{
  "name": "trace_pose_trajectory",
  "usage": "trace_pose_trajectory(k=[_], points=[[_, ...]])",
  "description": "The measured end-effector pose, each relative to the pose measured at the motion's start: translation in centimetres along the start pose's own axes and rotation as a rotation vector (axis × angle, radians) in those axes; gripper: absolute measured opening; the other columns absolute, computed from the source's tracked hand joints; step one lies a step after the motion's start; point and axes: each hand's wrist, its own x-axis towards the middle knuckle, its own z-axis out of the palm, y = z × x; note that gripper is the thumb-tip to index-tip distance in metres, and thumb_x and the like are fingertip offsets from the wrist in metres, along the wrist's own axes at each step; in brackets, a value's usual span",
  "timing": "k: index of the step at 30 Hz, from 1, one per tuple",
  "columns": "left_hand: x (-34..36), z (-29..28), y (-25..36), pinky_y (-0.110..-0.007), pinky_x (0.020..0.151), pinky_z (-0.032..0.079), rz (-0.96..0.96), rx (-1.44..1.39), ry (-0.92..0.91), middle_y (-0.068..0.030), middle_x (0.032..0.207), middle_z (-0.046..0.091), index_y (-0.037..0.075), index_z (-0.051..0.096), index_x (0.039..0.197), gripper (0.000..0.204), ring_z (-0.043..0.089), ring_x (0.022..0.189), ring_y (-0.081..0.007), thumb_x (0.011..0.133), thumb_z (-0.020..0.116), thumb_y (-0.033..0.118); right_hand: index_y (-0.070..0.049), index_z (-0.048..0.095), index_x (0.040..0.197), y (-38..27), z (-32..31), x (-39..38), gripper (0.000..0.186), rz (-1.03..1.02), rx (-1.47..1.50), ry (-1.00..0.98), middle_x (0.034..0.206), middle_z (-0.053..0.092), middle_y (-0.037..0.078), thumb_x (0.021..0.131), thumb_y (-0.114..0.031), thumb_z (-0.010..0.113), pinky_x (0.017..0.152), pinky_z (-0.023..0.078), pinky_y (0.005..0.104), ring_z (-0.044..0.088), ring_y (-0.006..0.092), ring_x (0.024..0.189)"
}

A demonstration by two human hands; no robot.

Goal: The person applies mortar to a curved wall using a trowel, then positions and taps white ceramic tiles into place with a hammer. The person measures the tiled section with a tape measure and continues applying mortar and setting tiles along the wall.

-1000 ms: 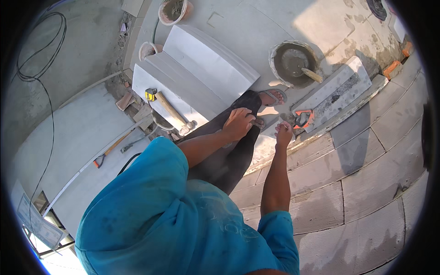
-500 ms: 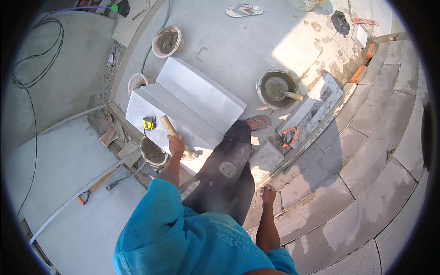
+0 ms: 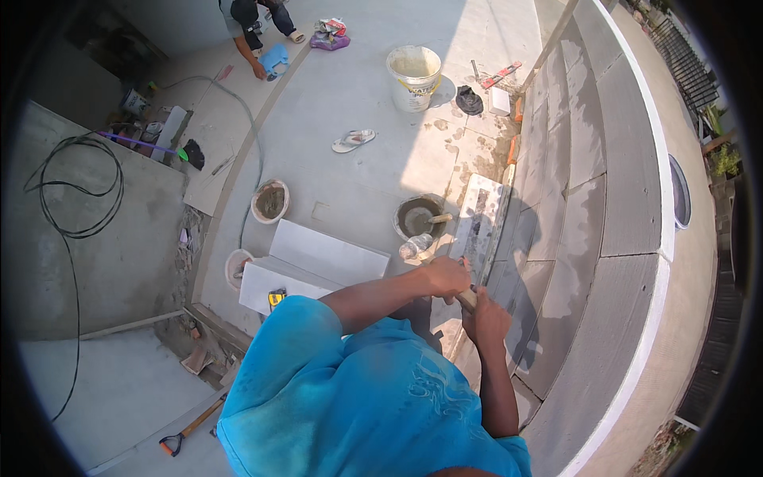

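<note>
My left hand and my right hand are close together in front of my blue shirt. Both are closed on a short wooden handle, whose head is hidden behind the hands. Just beyond them a long grey tile with mortar on it lies along the edge of the curved tiled steps. A round pan of wet mortar with a trowel in it and a clear plastic bottle sit right next to my left hand.
Two white tiles with a yellow tape measure lie to my left, with small mortar buckets nearby. A white bucket, a sandal, a black cable and another crouching person are farther off.
My left hand took the wooden handle from the white tiles and carried it right to the steps. My right hand has joined it on the handle. The view has swung upward.
</note>
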Motion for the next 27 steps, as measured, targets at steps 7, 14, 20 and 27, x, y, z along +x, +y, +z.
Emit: trace_pose_trajectory(k=[7,14,20,27], points=[[2.3,-5.0,10.7,-0.038,0.072,0.048,0.805,0.117,0.744,-0.0020,0.085,0.060,0.013,0.062,0.088,0.015,0.059,0.086,-0.0208,0.084,0.072,0.023,-0.013,0.064,0.117,3.5,1.6,-8.1,0.037,0.372,0.703,0.427,0.093,0.072,0.006,0.085,-0.027,0.078,0.075,0.053,0.0443,0.070,0.0251,0.084],[-1.9,-14.0,13.5,-0.035,0.070,0.051,1.384,-0.463,-0.123,0.0008,0.086,0.067,0.015,0.069,0.088,0.019,0.064,0.077,-0.0216,0.084,0.082,0.029,0.001,0.055,0.118,-0.5,-6.8,-17.0,0.040,0.582,1.044,0.968,0.085,0.061,0.003,0.094,-0.023,0.076,0.066,0.048,0.0289,0.057,0.0089,0.074],[12.5,-20.1,19.1,-0.039,0.084,0.052,1.353,0.063,0.514,-0.0044,0.105,0.071,0.012,0.070,0.110,0.039,0.065,0.097,-0.0270,0.077,0.086,0.025,0.005,0.049,0.135,-2.2,-12.2,-24.0,0.058,0.867,0.964,1.391,0.085,0.059,0.004,0.098,-0.033,0.071,0.049,0.043,0.0218,0.054,0.0075,0.061],[24.1,-22.1,24.2,-0.044,0.105,0.050,1.278,0.630,0.665,-0.0068,0.144,0.057,0.019,0.050,0.149,0.090,0.053,0.133,-0.0277,0.071,0.087,0.045,-0.002,0.057,0.128,0.2,-19.3,-24.4,0.048,0.984,0.857,1.380,0.077,0.055,-0.002,0.098,-0.036,0.070,0.048,0.040,0.0229,0.049,0.0050,0.056]])
